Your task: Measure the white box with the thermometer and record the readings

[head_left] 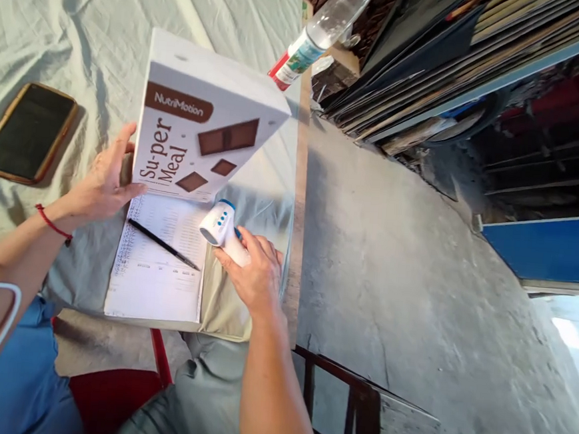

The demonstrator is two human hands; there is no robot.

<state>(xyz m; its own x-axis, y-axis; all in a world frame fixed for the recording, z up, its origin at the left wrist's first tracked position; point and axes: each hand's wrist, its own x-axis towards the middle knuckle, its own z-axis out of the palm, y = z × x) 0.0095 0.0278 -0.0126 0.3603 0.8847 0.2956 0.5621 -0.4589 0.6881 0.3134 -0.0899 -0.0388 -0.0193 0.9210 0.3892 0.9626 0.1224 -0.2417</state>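
We do well to steady the white box point(204, 127), standing at the notebook's point(156, 293) far end on the tabletop point(100, 1), and hold the thermometer gun point(215, 224) clear. Our left hand point(102, 179) holds the box's left edge, thumb and fingers widely spread; our right hand point(258, 271) wraps its grip around the gun's handle.

Table point(295, 257): covered by a cloth point(105, 8). Notebook point(157, 297): placed at the near edge, toward the near right corner. Pen point(162, 243): laid slantwise on the notebook. Box point(201, 130): held upright at the notebook's far end, its left side touched by the left hand point(99, 178); whether rested on the notebook cannot be told. Thermometer point(219, 223): held in the right hand point(257, 268), at the notebook's right edge. Bottle point(299, 57): set behind the box, by the table's right edge. Phone point(29, 133): laid left of the box.
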